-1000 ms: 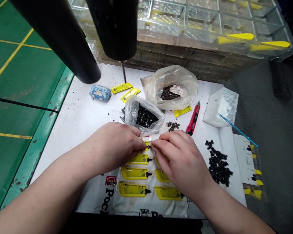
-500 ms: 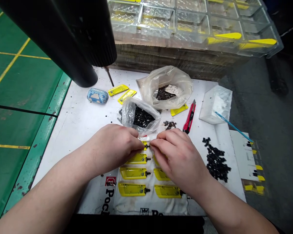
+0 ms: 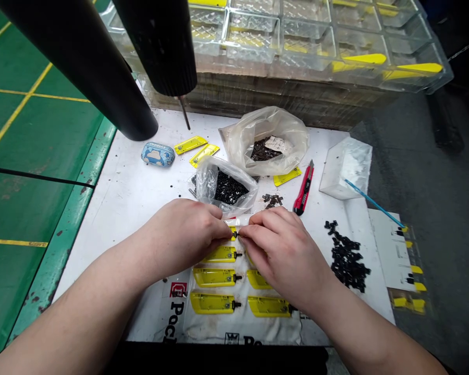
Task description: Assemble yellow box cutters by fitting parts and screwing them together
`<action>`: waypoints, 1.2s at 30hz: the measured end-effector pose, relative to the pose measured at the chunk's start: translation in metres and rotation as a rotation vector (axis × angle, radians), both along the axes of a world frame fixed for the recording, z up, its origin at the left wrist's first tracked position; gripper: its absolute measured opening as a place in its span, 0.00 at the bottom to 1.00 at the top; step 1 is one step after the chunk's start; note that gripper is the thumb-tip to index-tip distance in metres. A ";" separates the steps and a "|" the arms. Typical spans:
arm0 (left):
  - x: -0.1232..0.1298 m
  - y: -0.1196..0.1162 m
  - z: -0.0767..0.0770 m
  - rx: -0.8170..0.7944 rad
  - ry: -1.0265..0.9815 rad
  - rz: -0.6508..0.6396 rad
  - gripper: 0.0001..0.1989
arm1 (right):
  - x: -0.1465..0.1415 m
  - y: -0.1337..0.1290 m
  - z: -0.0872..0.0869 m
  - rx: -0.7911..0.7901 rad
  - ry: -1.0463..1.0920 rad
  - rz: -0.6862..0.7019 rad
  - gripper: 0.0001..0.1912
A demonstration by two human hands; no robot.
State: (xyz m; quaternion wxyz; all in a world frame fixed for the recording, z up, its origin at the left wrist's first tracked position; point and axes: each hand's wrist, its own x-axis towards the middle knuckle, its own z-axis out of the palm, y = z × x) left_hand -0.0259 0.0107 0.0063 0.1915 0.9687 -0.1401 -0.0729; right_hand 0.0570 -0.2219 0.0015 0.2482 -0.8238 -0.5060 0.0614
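Note:
My left hand (image 3: 183,237) and my right hand (image 3: 281,255) meet over a yellow plastic part (image 3: 231,232), mostly hidden by my fingers. A small black clip (image 3: 236,235) sits at its end, pinched by my right fingertips, while my left fingertips hold the yellow part. Below my hands, several similar yellow parts lie in two columns on a white cloth (image 3: 242,328). The nearest is a yellow part (image 3: 222,254) with a black clip at its end, just under my left hand.
A loose pile of black clips (image 3: 346,258) lies to the right. Plastic bags of black parts (image 3: 229,187) stand ahead, beside a red utility knife (image 3: 304,188). An electric screwdriver (image 3: 160,47) hangs overhead. Transparent trays (image 3: 316,36) are stacked behind the white table (image 3: 113,198).
The whole view has shifted slightly with my head. Both hands remain pinched together at the same yellow part, and the hanging screwdriver has swung a little.

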 end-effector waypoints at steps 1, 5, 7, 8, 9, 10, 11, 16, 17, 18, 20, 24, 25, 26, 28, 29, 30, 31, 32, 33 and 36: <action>0.001 0.000 0.002 0.009 0.015 -0.001 0.08 | 0.000 0.000 -0.001 -0.002 -0.007 -0.001 0.09; 0.004 -0.001 0.007 0.034 0.071 -0.005 0.09 | 0.000 0.000 -0.005 -0.020 -0.055 -0.007 0.07; 0.004 -0.002 0.008 0.037 0.080 -0.007 0.09 | 0.001 0.000 -0.007 -0.035 -0.079 -0.007 0.05; 0.004 -0.002 0.008 0.036 0.082 -0.008 0.09 | 0.001 -0.001 -0.008 -0.042 -0.089 -0.008 0.05; 0.004 -0.002 0.008 0.035 0.083 -0.007 0.08 | 0.001 -0.001 -0.009 -0.049 -0.097 -0.007 0.04; 0.004 -0.002 0.008 0.033 0.084 -0.006 0.08 | 0.002 -0.001 -0.009 -0.057 -0.104 -0.003 0.04; 0.004 -0.002 0.008 0.031 0.086 -0.005 0.08 | 0.002 -0.001 -0.010 -0.065 -0.113 0.005 0.04; 0.004 -0.001 0.005 0.023 0.065 -0.014 0.07 | 0.002 0.000 -0.011 -0.067 -0.143 0.056 0.05; 0.004 -0.001 0.005 0.019 0.058 -0.018 0.07 | 0.001 0.001 -0.010 -0.060 -0.143 0.060 0.05; 0.004 -0.001 0.005 0.017 0.049 -0.020 0.07 | 0.000 0.002 -0.010 -0.054 -0.143 0.061 0.06; 0.003 -0.001 0.005 0.013 0.039 -0.022 0.07 | -0.001 0.003 -0.008 -0.044 -0.136 0.055 0.07; 0.002 0.000 0.005 -0.002 0.022 -0.021 0.07 | -0.003 0.002 -0.002 0.000 -0.045 0.070 0.09; 0.002 0.000 0.004 -0.007 0.014 -0.022 0.07 | -0.003 0.001 -0.001 0.002 -0.028 0.086 0.09; 0.001 0.000 0.002 -0.012 0.004 -0.022 0.07 | -0.004 0.000 0.001 -0.002 -0.019 0.103 0.10; 0.000 0.001 0.000 -0.021 -0.012 -0.020 0.06 | -0.004 -0.002 0.004 -0.021 -0.015 0.128 0.12; -0.001 0.001 -0.001 -0.025 -0.016 -0.019 0.06 | -0.004 -0.003 0.006 -0.029 -0.007 0.137 0.12; -0.001 0.001 -0.002 -0.029 -0.016 -0.018 0.06 | -0.003 -0.004 0.007 -0.032 0.006 0.141 0.12; -0.001 0.001 -0.002 -0.033 -0.012 -0.018 0.06 | 0.000 -0.005 0.007 -0.031 0.021 0.142 0.12; -0.001 0.001 -0.001 -0.034 -0.005 -0.017 0.07 | 0.004 -0.006 0.007 -0.028 0.029 0.132 0.12; -0.001 0.001 0.000 -0.034 0.004 -0.018 0.07 | 0.009 -0.008 0.006 -0.024 0.019 0.104 0.11; 0.001 0.001 0.005 -0.026 0.042 -0.027 0.09 | 0.030 -0.017 0.002 -0.034 -0.100 -0.086 0.09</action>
